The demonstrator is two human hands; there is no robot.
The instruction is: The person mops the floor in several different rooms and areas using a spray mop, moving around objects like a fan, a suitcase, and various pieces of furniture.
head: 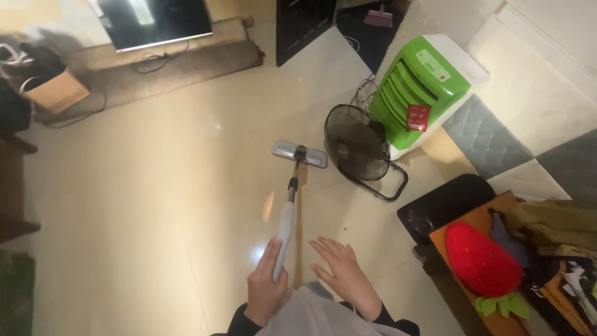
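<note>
Mopping the floor (pixel 155 205) is the step in hand, I judge: one mop (pixel 287 205) stands out ahead of me, its flat head (pixel 299 154) on the tiles just beside one black fan (pixel 357 144) and near one green cooler (pixel 429 87). The next stroke calls for keeping the head off the fan's base. My left hand (pixel 266 287) is wrapped round the handle; my right hand (pixel 341 274) hovers beside it, fingers spread, holding nothing. One red strawberry cushion (pixel 482 258) lies at right.
</note>
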